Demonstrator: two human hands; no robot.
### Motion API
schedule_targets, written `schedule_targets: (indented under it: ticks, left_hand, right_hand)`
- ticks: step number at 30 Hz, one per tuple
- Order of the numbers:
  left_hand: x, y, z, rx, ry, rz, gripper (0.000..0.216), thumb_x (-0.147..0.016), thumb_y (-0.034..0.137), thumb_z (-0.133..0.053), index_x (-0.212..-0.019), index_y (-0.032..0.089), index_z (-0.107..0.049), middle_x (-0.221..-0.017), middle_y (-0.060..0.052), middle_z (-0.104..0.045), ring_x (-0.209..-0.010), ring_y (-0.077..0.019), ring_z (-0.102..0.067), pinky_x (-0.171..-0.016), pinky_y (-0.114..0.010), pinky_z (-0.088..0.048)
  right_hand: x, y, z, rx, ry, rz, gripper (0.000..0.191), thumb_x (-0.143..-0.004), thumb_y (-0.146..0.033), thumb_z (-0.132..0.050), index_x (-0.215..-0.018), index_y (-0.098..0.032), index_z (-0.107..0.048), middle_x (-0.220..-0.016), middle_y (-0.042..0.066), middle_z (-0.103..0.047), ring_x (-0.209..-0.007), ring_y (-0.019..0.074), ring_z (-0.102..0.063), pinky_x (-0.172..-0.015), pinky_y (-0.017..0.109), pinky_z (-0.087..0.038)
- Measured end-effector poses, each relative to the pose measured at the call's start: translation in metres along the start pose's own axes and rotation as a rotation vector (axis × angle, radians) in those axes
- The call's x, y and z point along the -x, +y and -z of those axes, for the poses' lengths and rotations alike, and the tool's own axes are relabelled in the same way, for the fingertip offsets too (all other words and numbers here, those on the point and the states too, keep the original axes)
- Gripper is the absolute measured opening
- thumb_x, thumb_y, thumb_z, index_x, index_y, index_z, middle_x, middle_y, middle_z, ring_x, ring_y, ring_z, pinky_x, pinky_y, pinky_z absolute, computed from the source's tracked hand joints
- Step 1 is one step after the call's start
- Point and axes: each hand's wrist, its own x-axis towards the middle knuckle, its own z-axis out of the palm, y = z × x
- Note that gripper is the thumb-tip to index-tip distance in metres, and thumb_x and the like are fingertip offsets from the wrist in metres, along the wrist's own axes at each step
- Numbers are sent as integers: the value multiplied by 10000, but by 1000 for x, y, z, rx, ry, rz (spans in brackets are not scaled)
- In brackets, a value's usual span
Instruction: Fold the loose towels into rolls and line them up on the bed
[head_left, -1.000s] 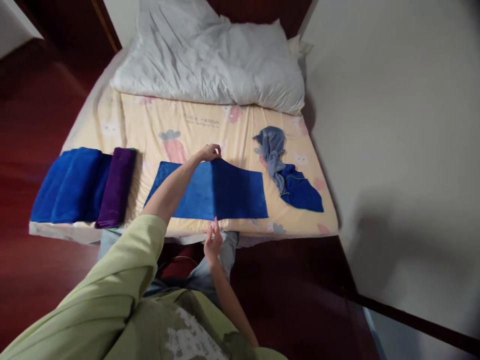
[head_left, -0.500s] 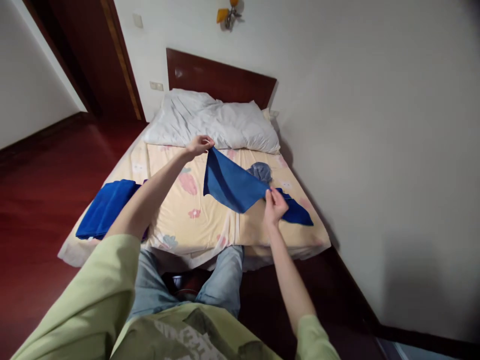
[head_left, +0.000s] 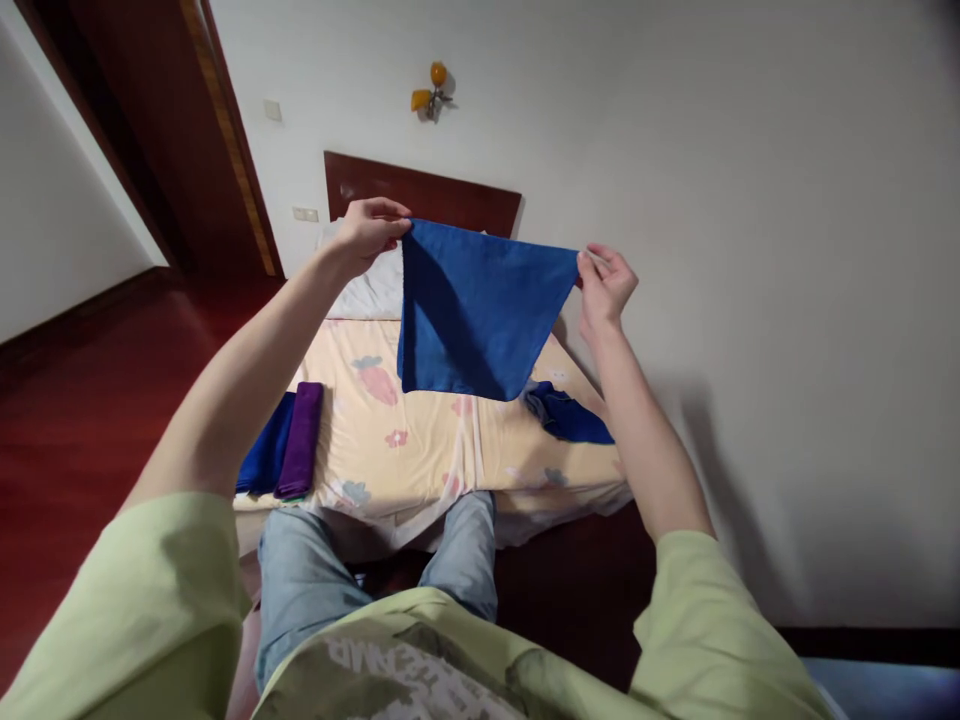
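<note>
A blue cloth hangs in the air above the bed, its top edge stretched between my two hands. My left hand pinches its upper left corner. The upper right corner is gripped between the thumb and fingers of my right hand. Below and to the right, a crumpled dark blue cloth lies on the bed, partly overlapping something greyish. At the bed's left side, a folded purple cloth lies beside a folded blue cloth, which my left arm partly hides.
The bed has a pale yellow sheet with strawberry and flower prints. A white pillow rests by the dark wooden headboard, partly hidden by the raised cloth. A wall lamp is above. A white wall stands close on the right.
Both my hands have risen with the blue cloth, and my right hand has moved right. The cloth, slanted and slack before, now hangs spread and nearly level. The view has tilted up.
</note>
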Motion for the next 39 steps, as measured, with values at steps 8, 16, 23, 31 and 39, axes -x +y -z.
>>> schedule_targets:
  ticks: [8, 16, 23, 31, 39]
  left_hand:
    - [22, 16, 6, 88, -15, 106, 124, -892, 13, -694, -936, 129, -685, -716, 1, -622, -686, -83, -511, -865, -309, -495]
    - [58, 4, 28, -115, -98, 105, 118, -834, 101, -785, -949, 121, -763, -739, -25, -686, -703, -102, -608, -845, -310, -508]
    - [124, -7, 43, 45, -223, 317, 203, -818, 150, -791, -1017, 170, -758, -864, -45, -721, -875, -184, -759, -841, -315, -582]
    - [159, -53, 55, 10, -257, 511, 244, -716, 221, -864, -928, 175, -753, -917, -107, -758, -1017, -291, -768, -871, -381, -634]
    - [127, -125, 57, 21, -191, 559, 270, -665, 204, -917, -828, 149, -710, -882, -118, -755, -963, -287, -785, -916, -381, -644]
  right_hand:
    - [0, -12, 9, 14, -49, -91, 488, -876, -553, -778, -1133, -146, -695, -1056, 113, -754, -995, 213, -730, -821, 376, -620]
    - [41, -27, 36, -3, -155, -255, 352, -843, -466, -847, -1012, -183, -724, -1002, 63, -762, -931, 172, -729, -751, 309, -609]
    - [88, -37, 71, -27, -220, -405, 231, -823, -332, -887, -944, -180, -762, -890, 65, -739, -921, 221, -742, -773, 404, -630]
    - [127, -10, 75, -68, -239, -587, 199, -811, -261, -899, -901, -140, -769, -901, 103, -744, -931, 246, -743, -793, 448, -616]
    - [137, 48, 14, 75, -376, -850, 311, -748, -287, -930, -966, -124, -781, -755, 42, -711, -616, 104, -613, -534, 222, -478]
